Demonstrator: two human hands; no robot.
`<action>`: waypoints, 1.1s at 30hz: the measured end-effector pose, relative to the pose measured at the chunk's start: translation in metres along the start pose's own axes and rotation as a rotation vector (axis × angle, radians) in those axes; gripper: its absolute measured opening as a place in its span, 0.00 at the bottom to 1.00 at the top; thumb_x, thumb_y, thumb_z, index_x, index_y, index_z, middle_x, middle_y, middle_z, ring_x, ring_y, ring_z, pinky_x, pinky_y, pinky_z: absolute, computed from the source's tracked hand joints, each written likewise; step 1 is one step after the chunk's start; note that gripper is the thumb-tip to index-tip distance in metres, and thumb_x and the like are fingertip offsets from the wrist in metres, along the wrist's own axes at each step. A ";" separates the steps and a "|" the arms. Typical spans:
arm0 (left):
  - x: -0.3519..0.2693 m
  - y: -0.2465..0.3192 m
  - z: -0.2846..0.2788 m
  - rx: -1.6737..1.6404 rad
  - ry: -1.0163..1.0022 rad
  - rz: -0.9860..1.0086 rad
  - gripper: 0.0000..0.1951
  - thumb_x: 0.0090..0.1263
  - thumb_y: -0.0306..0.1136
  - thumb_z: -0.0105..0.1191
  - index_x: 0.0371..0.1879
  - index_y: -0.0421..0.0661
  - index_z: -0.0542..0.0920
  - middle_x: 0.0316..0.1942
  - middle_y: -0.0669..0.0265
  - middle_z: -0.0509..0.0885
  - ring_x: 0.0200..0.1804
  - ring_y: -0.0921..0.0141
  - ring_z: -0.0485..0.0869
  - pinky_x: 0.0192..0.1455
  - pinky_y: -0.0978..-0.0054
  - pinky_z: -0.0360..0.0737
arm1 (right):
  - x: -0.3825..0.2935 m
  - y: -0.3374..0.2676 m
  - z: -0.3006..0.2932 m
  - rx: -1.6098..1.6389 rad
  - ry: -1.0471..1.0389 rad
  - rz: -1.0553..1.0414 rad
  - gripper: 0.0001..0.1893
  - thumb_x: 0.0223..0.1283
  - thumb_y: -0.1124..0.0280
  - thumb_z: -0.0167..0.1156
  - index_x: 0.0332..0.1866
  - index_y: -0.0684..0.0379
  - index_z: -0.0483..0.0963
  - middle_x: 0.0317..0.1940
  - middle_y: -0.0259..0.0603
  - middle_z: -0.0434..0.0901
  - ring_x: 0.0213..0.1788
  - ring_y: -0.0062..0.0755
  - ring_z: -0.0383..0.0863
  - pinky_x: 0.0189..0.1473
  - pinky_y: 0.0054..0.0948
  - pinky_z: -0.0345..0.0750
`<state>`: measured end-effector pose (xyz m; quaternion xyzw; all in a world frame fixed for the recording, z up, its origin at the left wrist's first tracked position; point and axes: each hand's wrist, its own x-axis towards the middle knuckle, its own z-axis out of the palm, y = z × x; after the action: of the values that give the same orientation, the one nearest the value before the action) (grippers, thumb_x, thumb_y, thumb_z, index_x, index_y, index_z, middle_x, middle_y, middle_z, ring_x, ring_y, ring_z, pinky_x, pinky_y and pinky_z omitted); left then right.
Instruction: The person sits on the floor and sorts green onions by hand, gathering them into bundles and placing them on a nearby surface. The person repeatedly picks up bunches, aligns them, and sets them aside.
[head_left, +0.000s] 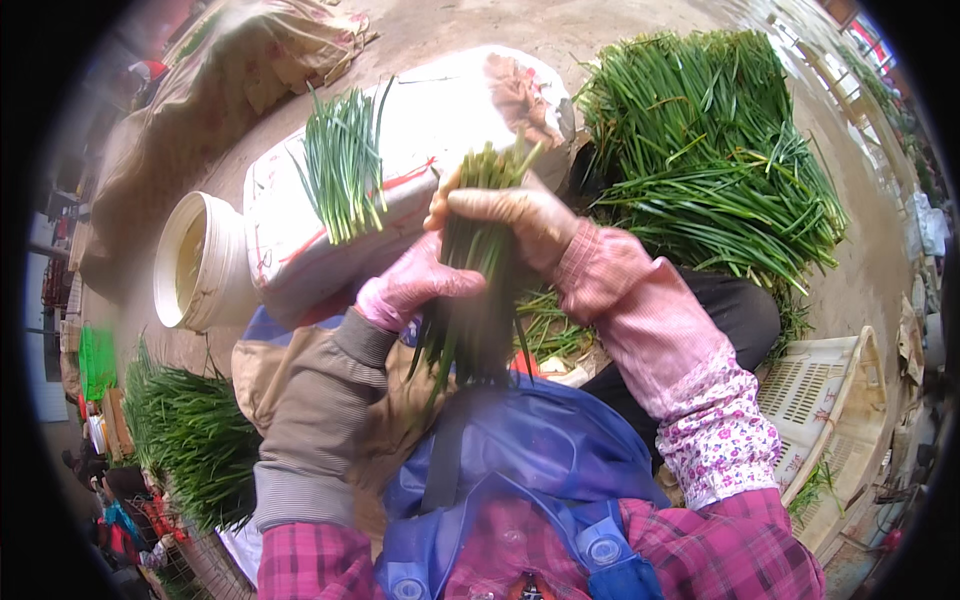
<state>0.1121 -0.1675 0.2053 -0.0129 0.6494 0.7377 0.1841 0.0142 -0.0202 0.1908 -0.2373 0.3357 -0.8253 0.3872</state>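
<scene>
Both of my hands, in thin gloves, hold one bundle of green leafy stalks, apparently garlic chives (487, 255), in front of my blue apron. My right hand (525, 214) grips it near the pale cut ends, which point away from me. Lower on the bundle, my left hand (427, 281) wraps its side with the thumb across the front. The leaf tips hang towards my lap and are blurred. A smaller bunch of chives (345, 165) lies on a white wrapped block (427, 97) beyond my left hand.
A large chive pile (697, 142) lies at the right, another (191, 435) at the lower left. A white plastic bucket (217, 262) is left of the block. Plastic crates (832, 405) lie at the right. A cloth-covered heap (217, 97) is at the upper left.
</scene>
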 end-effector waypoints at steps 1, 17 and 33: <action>0.005 -0.008 0.001 -0.198 -0.038 -0.156 0.43 0.53 0.41 0.67 0.68 0.37 0.62 0.60 0.55 0.74 0.61 0.62 0.74 0.64 0.64 0.72 | -0.003 0.004 0.002 0.025 -0.003 -0.001 0.13 0.56 0.70 0.67 0.43 0.62 0.76 0.37 0.41 0.82 0.43 0.32 0.82 0.50 0.32 0.78; 0.015 -0.037 0.003 -0.439 -0.174 -0.312 0.39 0.51 0.42 0.63 0.63 0.38 0.68 0.35 0.60 0.81 0.38 0.65 0.81 0.44 0.66 0.81 | 0.039 -0.052 -0.039 -0.313 -0.224 0.446 0.31 0.67 0.40 0.48 0.71 0.44 0.63 0.65 0.40 0.69 0.67 0.32 0.64 0.69 0.38 0.61; 0.014 -0.045 0.017 -0.197 0.069 -0.247 0.20 0.57 0.34 0.60 0.48 0.40 0.76 0.36 0.62 0.83 0.39 0.70 0.83 0.41 0.71 0.83 | 0.010 0.023 -0.052 -0.972 0.135 -0.025 0.09 0.56 0.68 0.66 0.39 0.60 0.83 0.29 0.42 0.85 0.32 0.26 0.84 0.32 0.28 0.82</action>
<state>0.1160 -0.1441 0.1613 -0.1360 0.5735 0.7686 0.2487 -0.0151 -0.0200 0.1410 -0.3405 0.7035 -0.5911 0.1992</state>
